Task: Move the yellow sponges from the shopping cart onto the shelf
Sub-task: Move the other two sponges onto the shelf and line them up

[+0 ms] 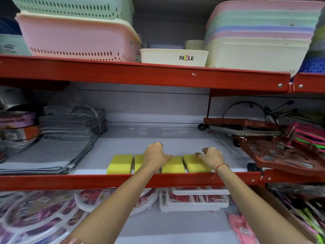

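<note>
Sponges (173,166), 4, line the shelf (123,181) lip; bare room behind. Left hand (155,156), curled, hides 1; right hand (210,156), curled, rests on another.

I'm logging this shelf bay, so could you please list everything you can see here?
Sponges: four, yellow, row at front edge of middle shelf.
Cloths: grey, stacked left on middle shelf.
Trolleys: dark red, stacked right on middle shelf; count unclear.
Shelf: white surface, red rail.
Pink basket: one, top shelf left, under a green one.
White tub: one, top shelf centre.
Basins: pastel stack, top shelf right.
Packaged goods: red and white, lower shelf.
Left hand: over second sponge.
Right hand: on rightmost sponge.
</note>
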Motion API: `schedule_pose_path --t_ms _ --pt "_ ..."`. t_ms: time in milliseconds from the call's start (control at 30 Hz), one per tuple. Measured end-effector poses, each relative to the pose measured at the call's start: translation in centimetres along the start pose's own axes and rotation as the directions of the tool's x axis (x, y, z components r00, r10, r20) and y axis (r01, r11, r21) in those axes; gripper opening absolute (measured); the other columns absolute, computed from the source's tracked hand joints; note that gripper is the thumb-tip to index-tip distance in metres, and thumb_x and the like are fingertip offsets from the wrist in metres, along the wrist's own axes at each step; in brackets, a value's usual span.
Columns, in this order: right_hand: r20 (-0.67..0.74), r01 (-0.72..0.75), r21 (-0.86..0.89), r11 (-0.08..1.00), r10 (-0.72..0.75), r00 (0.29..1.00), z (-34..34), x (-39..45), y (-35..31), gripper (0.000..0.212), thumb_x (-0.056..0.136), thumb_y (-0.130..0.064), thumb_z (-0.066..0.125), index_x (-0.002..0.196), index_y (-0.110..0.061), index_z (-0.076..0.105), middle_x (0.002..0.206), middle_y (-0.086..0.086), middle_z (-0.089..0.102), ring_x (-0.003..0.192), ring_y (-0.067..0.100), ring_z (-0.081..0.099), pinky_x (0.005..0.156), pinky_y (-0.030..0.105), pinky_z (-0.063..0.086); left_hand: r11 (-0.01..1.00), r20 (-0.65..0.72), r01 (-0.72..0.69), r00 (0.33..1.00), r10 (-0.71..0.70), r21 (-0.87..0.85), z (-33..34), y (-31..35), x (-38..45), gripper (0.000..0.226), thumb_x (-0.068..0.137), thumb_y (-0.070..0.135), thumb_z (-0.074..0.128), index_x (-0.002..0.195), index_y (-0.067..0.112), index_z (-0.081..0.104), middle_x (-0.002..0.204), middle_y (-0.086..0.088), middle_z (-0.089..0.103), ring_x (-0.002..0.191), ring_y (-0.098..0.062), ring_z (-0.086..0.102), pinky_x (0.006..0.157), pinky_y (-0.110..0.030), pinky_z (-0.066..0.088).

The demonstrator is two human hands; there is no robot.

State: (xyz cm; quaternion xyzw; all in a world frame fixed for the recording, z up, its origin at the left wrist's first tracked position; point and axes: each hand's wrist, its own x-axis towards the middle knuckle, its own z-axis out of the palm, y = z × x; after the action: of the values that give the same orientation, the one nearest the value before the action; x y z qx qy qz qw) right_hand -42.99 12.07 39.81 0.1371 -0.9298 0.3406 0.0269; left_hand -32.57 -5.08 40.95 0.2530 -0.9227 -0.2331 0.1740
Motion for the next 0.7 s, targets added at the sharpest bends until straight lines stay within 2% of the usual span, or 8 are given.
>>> schedule_pose_path --t_ms 67,133,200,267,333,467,600,700 --pt "-0.044 0.122 0.007 0.992 -0.122 0.992 0.5 -0.4 -1.6 0.056 0.093 -0.038 0.055 0.139 -0.007 0.049 0.145 0.013 0.049 0.136 0.030 0.044 0.111 0.036 0.036 0.999 -0.018 -0.035 0.999 0.035 0.004 -0.8 -1.1 0.4 0.064 0.083 0.046 0.065 0.132 0.007 0.052 0.133 -0.014 0.060 0.126 -0.031 0.052 0.102 -0.037 0.044" --pt "-0.006 0.295 -0.078 0.952 -0.297 0.955 1.4 -0.8 -3.7 0.061 0.099 -0.040 0.042 0.150 -0.009 0.029 0.160 0.010 0.025 0.149 0.026 0.018 0.121 0.038 0.020 0.994 -0.039 -0.094 0.995 0.096 0.047 -2.0 -2.7 0.7 0.063 0.090 0.047 0.055 0.138 0.007 0.047 0.143 -0.015 0.051 0.134 -0.030 0.045 0.109 -0.038 0.038" --pt "0.101 0.421 -0.171 0.891 -0.409 0.907 2.8 -1.2 -6.1 0.065 0.101 -0.044 0.030 0.155 -0.014 0.010 0.164 0.003 0.002 0.152 0.020 -0.006 0.124 0.039 0.001 0.982 -0.013 -0.152 0.988 0.155 0.111 -3.3 -4.9 0.9 0.066 0.096 0.046 0.041 0.148 0.008 0.030 0.159 -0.012 0.027 0.148 -0.026 0.020 0.121 -0.041 0.019" --pt "0.198 0.491 -0.210 0.846 -0.454 0.868 4.7 -1.7 -8.4 0.066 0.102 -0.046 0.023 0.155 -0.015 -0.001 0.163 0.001 -0.009 0.150 0.017 -0.015 0.123 0.038 -0.006 0.969 0.056 -0.185 0.982 0.178 0.164 -4.5 -7.6 1.2 0.065 0.100 0.044 0.028 0.154 0.011 0.010 0.164 -0.004 0.002 0.152 -0.019 -0.005 0.123 -0.043 0.001" --pt "0.288 0.528 -0.231 0.818 -0.461 0.840 6.8 -2.3 -10.4 0.065 0.102 -0.044 0.020 0.154 -0.013 -0.003 0.163 0.002 -0.012 0.150 0.016 -0.016 0.122 0.038 -0.007 0.958 0.125 -0.191 0.978 0.167 0.215 -5.2 -10.0 1.6 0.062 0.102 0.041 0.020 0.154 0.013 0.001 0.164 -0.002 -0.008 0.150 -0.016 -0.015 0.124 -0.043 -0.005" --pt "0.443 0.563 -0.249 0.788 -0.424 0.790 10.0 -3.1 -12.8 0.062 0.103 -0.040 0.018 0.154 -0.009 0.002 0.164 0.005 -0.007 0.151 0.018 -0.011 0.124 0.038 -0.002 0.932 0.238 -0.204 0.962 0.134 0.299 -5.9 -13.6 1.7 0.059 0.103 0.036 0.016 0.154 0.011 -0.002 0.163 -0.002 -0.010 0.150 -0.016 -0.014 0.124 -0.040 -0.005" --pt "0.514 0.578 -0.257 0.775 -0.397 0.760 11.6 -3.6 -13.0 0.060 0.103 -0.038 0.019 0.154 -0.009 0.006 0.164 0.004 -0.002 0.152 0.016 -0.008 0.124 0.037 0.000 0.925 0.340 -0.246 0.930 0.141 0.290 -5.4 -14.9 1.4 0.058 0.103 0.034 0.017 0.154 0.011 0.000 0.164 -0.003 -0.007 0.150 -0.015 -0.012 0.124 -0.039 -0.004" --pt "0.543 0.569 -0.258 0.781 -0.370 0.754 11.8 -4.1 -12.7 0.059 0.104 -0.036 0.018 0.154 -0.008 0.008 0.164 0.007 0.001 0.152 0.018 -0.004 0.124 0.037 0.002 0.933 0.339 -0.241 0.930 0.143 0.268 -4.4 -14.7 1.0 0.059 0.103 0.037 0.016 0.154 0.010 0.004 0.164 -0.004 -0.002 0.151 -0.016 -0.010 0.124 -0.040 -0.004"
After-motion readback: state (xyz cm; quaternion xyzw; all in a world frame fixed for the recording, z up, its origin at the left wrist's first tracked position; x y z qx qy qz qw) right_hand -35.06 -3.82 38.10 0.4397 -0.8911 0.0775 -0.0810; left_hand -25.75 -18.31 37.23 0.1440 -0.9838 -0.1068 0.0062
